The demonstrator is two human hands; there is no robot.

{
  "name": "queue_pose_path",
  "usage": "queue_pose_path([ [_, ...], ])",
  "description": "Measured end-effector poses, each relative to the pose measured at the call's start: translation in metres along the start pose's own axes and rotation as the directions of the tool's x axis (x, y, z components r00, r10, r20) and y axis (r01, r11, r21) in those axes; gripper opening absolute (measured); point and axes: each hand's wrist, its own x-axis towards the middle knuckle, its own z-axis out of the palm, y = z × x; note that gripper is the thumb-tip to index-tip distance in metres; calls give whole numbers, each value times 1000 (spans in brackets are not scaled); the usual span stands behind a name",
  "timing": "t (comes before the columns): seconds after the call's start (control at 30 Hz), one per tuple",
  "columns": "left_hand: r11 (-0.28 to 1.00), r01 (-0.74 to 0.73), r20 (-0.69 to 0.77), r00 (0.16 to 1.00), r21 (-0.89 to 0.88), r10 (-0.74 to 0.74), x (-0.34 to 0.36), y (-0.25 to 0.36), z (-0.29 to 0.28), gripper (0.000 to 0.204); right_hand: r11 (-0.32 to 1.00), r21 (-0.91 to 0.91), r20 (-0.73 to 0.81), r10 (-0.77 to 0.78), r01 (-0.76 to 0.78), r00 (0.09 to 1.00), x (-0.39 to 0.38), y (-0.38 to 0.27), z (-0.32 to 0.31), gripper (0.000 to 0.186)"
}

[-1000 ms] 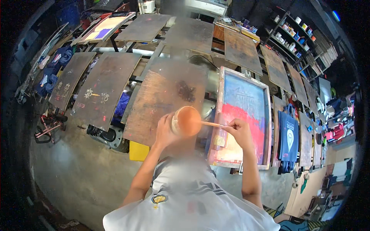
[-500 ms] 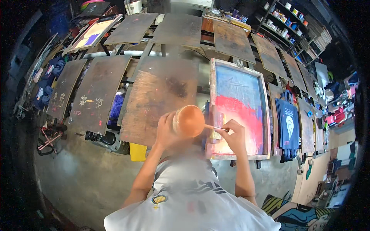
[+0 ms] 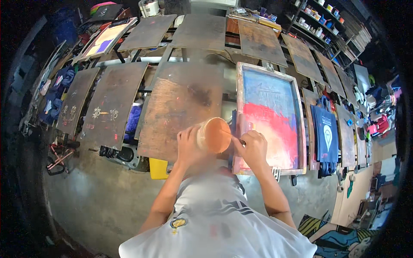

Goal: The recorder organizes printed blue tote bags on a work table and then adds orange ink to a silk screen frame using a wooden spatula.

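Note:
My left hand is closed round a round tub, tilted so its mouth faces up and to the right. Orange-peach ink coats its inside. From the right, my right hand grips a thin mixing stick; its far end reaches into the tub's mouth. Below and beyond that hand lies a wooden-framed printing screen, blue at the far end, with red and pale peach ink spread over the nearer part. A pale object at the screen's left side is partly hidden by my right hand.
A bare wooden printing board lies ahead of my left hand, and more boards stand to the left and behind. Dark blue printed bags hang right of the screen. Something yellow sits below the board's near edge. Shelves hold containers.
My right hand has moved left, closer to the tub, and the stick now goes further into its mouth. The tub has shifted slightly right.

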Motion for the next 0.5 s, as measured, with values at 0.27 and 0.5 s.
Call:
queue_pose_path([
  [0.27,964,233,-35,970,-125,-239,-3,-12,6,100,929,361,-2,87,-81,996,0,4,-15,20],
  [0.5,793,353,44,922,-496,-384,8,5,3,101,598,653,199,455,-464,868,-12,35,-24,14],
])
